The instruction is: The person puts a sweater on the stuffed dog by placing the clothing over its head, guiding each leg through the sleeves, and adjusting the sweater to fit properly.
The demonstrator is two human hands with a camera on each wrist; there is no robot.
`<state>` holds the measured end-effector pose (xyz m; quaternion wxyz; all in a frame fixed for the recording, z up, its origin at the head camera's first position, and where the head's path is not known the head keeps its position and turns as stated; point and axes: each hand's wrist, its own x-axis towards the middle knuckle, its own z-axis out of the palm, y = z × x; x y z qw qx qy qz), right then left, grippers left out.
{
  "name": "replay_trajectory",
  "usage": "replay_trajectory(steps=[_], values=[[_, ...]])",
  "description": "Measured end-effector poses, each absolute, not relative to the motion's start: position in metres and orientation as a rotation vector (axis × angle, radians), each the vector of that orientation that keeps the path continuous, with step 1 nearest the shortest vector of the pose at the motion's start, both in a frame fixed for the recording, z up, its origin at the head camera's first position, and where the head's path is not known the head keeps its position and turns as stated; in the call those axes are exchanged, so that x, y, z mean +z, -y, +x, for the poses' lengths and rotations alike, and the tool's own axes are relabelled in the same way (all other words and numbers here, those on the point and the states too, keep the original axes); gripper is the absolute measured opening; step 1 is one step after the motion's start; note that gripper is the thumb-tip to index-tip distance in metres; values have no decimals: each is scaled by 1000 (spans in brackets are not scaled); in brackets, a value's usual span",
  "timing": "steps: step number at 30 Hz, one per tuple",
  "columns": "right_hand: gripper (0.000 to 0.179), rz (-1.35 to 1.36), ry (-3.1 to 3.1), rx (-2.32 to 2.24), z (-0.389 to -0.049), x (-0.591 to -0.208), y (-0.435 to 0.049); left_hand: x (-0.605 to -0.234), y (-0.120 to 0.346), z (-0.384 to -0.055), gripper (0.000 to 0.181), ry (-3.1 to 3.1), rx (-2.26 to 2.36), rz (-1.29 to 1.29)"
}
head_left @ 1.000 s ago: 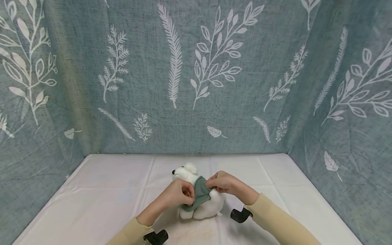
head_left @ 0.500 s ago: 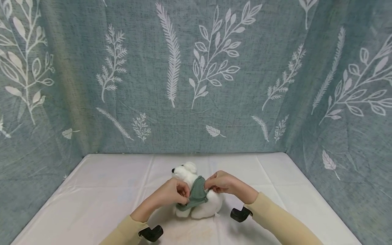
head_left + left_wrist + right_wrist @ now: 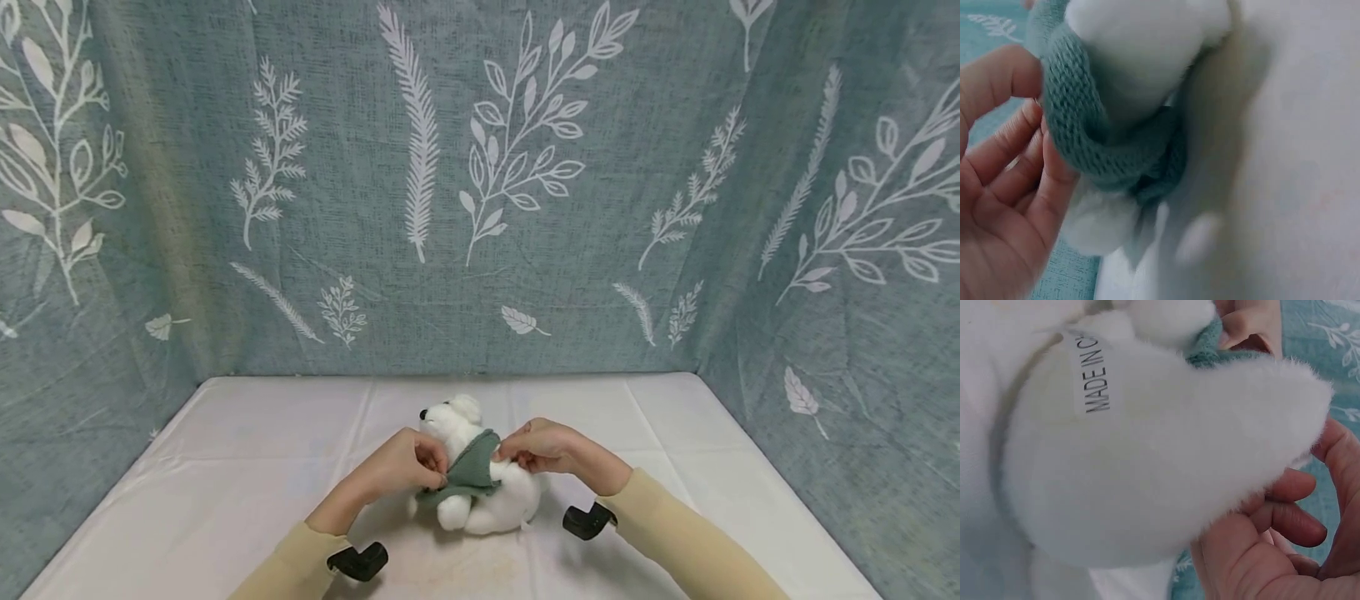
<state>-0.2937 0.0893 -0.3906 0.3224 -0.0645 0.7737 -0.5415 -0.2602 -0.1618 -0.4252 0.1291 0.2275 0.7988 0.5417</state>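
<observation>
On the desk [image 3: 262, 467]: white plush toy [image 3: 510, 504], green garment [image 3: 474, 467] round its body. Left hand [image 3: 408, 463] grip pinches garment edge; right hand [image 3: 546, 446] grip clamps back fur, probably anchoring toy against any tug.

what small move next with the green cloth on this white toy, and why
Perhaps ease the green cloth slightly toward the head of the white toy with the left hand: it pinches the cloth, the toy's rear is uncovered, and the right hand holds the toy.
</observation>
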Motion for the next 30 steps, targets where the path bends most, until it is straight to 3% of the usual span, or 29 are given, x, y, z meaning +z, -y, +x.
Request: replay_trajectory(steps=[23, 30], values=[[24, -113, -1869, -1376, -307, -390, -96, -424, 161, -262, 6, -2433, 1648, 366], [24, -97, -1893, -1367, -308, -390, -99, -421, 165, -263, 5, -2425, 1671, 383]])
